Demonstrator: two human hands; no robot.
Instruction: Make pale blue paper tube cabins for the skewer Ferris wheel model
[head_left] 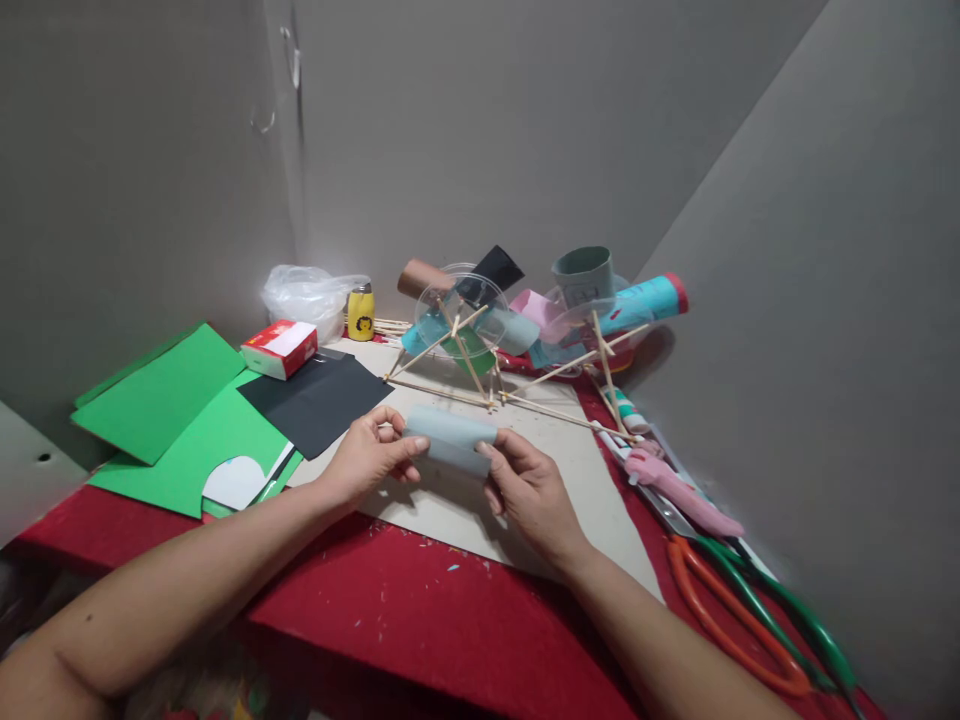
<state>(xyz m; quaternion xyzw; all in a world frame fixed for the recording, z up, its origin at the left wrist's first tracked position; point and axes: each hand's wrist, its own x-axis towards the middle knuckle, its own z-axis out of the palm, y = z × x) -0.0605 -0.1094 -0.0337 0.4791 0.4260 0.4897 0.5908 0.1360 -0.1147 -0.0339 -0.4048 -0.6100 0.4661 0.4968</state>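
Note:
Both my hands hold a pale grey-blue paper roll (451, 438) just above a beige board (525, 500) on the red table. My left hand (369, 458) pinches the roll's left end with thumb and fingers. My right hand (529, 490) grips its right end, thumb on top. Behind the roll stands a frame of wooden skewers (480, 375) carrying clear plastic discs (461, 300) and coloured paper rolls, among them a black one (491, 272), a brown one (420, 277) and a grey-green one (583, 275).
Green paper sheets (172, 410) and a black sheet (319, 400) lie at the left, with a red and white box (280, 347), a yellow bottle (361, 312) and a plastic bag (304, 295). Orange and green scissors (750, 610), a pink glue gun (675, 490) lie right. Grey walls close in.

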